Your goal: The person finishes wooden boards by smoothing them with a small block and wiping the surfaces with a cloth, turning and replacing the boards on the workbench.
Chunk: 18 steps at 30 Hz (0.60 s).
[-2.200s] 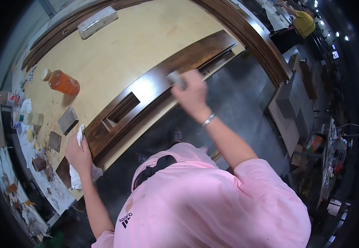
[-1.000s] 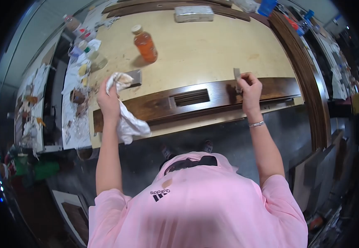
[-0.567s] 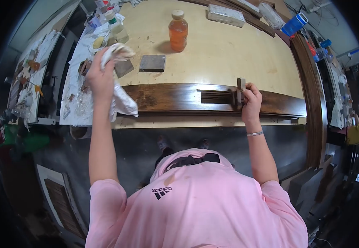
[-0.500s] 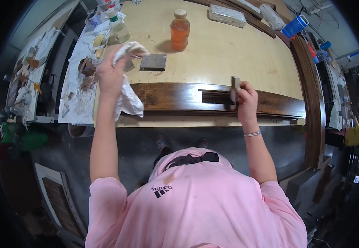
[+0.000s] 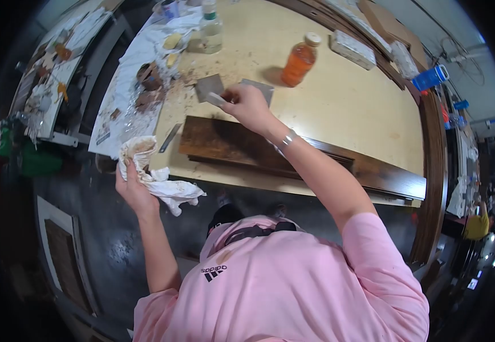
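My left hand (image 5: 136, 191) is closed on a white stained cloth (image 5: 170, 191), which hangs loosely at the table's front left edge. My right hand (image 5: 251, 107) reaches across the board and pinches a small, pale flat pad (image 5: 216, 100), seen nearly edge-on. Just beyond its fingers lie two grey square pads (image 5: 208, 86) (image 5: 260, 89) on the table. Under my right forearm rests a long dark brown wooden board (image 5: 219, 134) with a recessed slot, partly hidden by the arm. A thin dark metal strip (image 5: 170, 138) lies left of the board.
An orange-filled bottle (image 5: 300, 61) and a clear bottle (image 5: 211, 35) stand on the pale table (image 5: 361, 97). White sheeting with brown scraps (image 5: 149, 77) covers the left side. Wrapped blocks (image 5: 352, 50), a blue bottle (image 5: 430, 77) and dark wooden lengths line the far and right edges.
My right hand has moved left from the board's slot toward the grey pads, still holding the small pad. My left hand has come down and nearer with the cloth. The view has turned.
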### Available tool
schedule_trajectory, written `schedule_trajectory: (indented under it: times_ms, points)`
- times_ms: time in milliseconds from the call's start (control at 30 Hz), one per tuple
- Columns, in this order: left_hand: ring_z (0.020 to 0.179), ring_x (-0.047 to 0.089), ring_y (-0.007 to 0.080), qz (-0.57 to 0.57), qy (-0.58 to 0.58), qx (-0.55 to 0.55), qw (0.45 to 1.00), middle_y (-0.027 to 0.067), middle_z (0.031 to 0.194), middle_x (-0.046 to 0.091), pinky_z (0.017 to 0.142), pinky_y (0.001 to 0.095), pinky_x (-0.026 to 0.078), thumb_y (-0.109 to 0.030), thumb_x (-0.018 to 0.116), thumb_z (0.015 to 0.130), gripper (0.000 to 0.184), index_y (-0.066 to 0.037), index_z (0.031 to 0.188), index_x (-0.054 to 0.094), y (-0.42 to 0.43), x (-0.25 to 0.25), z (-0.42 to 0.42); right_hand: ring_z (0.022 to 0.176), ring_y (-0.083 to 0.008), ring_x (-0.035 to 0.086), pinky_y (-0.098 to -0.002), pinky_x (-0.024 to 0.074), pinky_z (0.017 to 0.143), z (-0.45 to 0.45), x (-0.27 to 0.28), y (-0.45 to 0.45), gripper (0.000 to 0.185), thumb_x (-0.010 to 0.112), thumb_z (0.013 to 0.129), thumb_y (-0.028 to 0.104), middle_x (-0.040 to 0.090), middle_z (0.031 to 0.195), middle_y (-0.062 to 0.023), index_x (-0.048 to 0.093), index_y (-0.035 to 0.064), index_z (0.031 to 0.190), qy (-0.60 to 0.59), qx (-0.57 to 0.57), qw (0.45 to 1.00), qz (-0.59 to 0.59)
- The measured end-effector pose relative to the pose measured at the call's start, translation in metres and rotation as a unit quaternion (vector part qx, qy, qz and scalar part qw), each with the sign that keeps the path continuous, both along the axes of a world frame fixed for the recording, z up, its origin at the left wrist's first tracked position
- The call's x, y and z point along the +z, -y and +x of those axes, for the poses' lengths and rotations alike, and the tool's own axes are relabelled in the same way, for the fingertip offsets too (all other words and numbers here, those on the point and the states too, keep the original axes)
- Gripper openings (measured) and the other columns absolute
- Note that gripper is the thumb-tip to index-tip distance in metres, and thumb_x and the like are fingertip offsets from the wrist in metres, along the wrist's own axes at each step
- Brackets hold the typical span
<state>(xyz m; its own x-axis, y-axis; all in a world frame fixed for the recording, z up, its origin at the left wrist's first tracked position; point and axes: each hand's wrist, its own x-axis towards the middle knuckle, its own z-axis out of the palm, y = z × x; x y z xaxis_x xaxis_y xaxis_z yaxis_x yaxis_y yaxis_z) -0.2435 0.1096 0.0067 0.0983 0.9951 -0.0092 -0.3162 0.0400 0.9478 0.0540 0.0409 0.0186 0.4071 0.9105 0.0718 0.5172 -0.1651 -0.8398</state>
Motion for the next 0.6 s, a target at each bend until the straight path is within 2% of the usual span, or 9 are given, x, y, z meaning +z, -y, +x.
schedule_trajectory:
  times_ms: [67, 167, 300, 333, 400, 467, 500, 567, 600]
  points:
    - [0.110, 0.063, 0.0227, -0.032, -0.003, -0.002, 0.999, 0.0151, 0.125, 0.063, 0.093, 0.0352, 0.050, -0.018, 0.052, 0.104, 0.037, 0.008, 0.130, 0.053, -0.001, -0.009, -0.015, 0.083, -0.0288, 0.068, -0.0360, 0.0524, 0.077, -0.020, -0.014, -0.045, 0.034, 0.072, 0.081, 0.019, 0.072, 0.094, -0.0177, 0.069, -0.0018, 0.107, 0.053, 0.036, 0.998, -0.026]
    - [0.111, 0.063, 0.0212, -0.072, 0.031, -0.028, 0.997, 0.0147, 0.125, 0.063, 0.095, 0.0341, 0.049, -0.017, 0.051, 0.104, 0.037, 0.008, 0.131, 0.053, 0.000, -0.016, -0.027, 0.097, -0.0360, 0.068, -0.0417, 0.0528, 0.088, -0.038, -0.036, -0.095, 0.037, 0.073, 0.079, 0.023, 0.071, 0.100, -0.0215, 0.071, 0.0009, 0.109, 0.049, 0.098, 0.991, -0.076]
    - [0.113, 0.062, 0.0223, -0.128, 0.060, -0.069, 0.988, 0.0151, 0.127, 0.062, 0.096, 0.0345, 0.049, -0.015, 0.048, 0.104, 0.038, 0.009, 0.133, 0.051, -0.006, -0.023, -0.030, 0.098, -0.0357, 0.068, -0.0400, 0.0529, 0.088, -0.040, -0.016, -0.100, 0.039, 0.074, 0.079, 0.025, 0.070, 0.104, -0.0221, 0.070, -0.0007, 0.108, 0.045, 0.078, 0.993, -0.070]
    - [0.114, 0.062, 0.0231, -0.134, 0.085, -0.081, 0.984, 0.0154, 0.128, 0.061, 0.097, 0.0351, 0.049, -0.014, 0.050, 0.103, 0.037, 0.008, 0.133, 0.051, -0.009, -0.023, -0.027, 0.095, -0.0319, 0.069, -0.0376, 0.0532, 0.086, -0.030, -0.019, -0.095, 0.038, 0.074, 0.081, 0.026, 0.071, 0.102, -0.0211, 0.070, -0.0012, 0.107, 0.033, 0.080, 0.995, -0.048]
    - [0.114, 0.062, 0.0233, -0.169, 0.113, -0.104, 0.974, 0.0153, 0.129, 0.061, 0.097, 0.0356, 0.049, -0.014, 0.051, 0.103, 0.038, 0.008, 0.133, 0.051, -0.016, -0.017, -0.020, 0.082, -0.0170, 0.064, -0.0319, 0.0523, 0.077, -0.008, -0.010, -0.061, 0.038, 0.072, 0.085, 0.024, 0.070, 0.089, -0.0122, 0.068, -0.0043, 0.111, -0.044, 0.061, 0.994, -0.079]
    - [0.114, 0.062, 0.0234, -0.192, 0.135, -0.132, 0.963, 0.0151, 0.129, 0.061, 0.097, 0.0361, 0.049, -0.014, 0.052, 0.102, 0.038, 0.007, 0.133, 0.052, -0.022, -0.010, -0.009, 0.080, -0.0133, 0.062, -0.0291, 0.0515, 0.074, 0.023, -0.009, -0.021, 0.031, 0.071, 0.088, 0.020, 0.070, 0.089, -0.0089, 0.069, -0.0060, 0.105, 0.003, 0.013, 0.997, -0.081]
    - [0.114, 0.062, 0.0235, -0.198, 0.142, -0.148, 0.958, 0.0149, 0.129, 0.061, 0.097, 0.0362, 0.049, -0.014, 0.052, 0.102, 0.037, 0.007, 0.133, 0.052, -0.024, -0.007, -0.003, 0.078, -0.0132, 0.064, -0.0285, 0.0518, 0.073, 0.037, 0.000, 0.000, 0.029, 0.071, 0.088, 0.018, 0.071, 0.088, -0.0101, 0.070, -0.0073, 0.103, -0.028, -0.023, 0.992, -0.117]
    - [0.114, 0.062, 0.0237, -0.216, 0.139, -0.161, 0.953, 0.0146, 0.128, 0.062, 0.097, 0.0367, 0.050, -0.014, 0.053, 0.101, 0.037, 0.006, 0.133, 0.052, -0.027, 0.000, 0.011, 0.078, -0.0136, 0.065, -0.0270, 0.0521, 0.070, 0.077, -0.017, 0.044, 0.024, 0.070, 0.087, 0.012, 0.070, 0.084, -0.0095, 0.070, -0.0082, 0.098, -0.091, -0.141, 0.983, -0.080]
    - [0.114, 0.062, 0.0239, -0.229, 0.129, -0.160, 0.952, 0.0145, 0.127, 0.062, 0.097, 0.0370, 0.050, -0.014, 0.054, 0.101, 0.037, 0.005, 0.133, 0.053, -0.027, 0.004, 0.020, 0.076, -0.0145, 0.065, -0.0278, 0.0527, 0.071, 0.097, -0.021, 0.063, 0.027, 0.071, 0.086, 0.015, 0.070, 0.084, -0.0088, 0.069, -0.0082, 0.100, -0.070, -0.220, 0.968, -0.102]
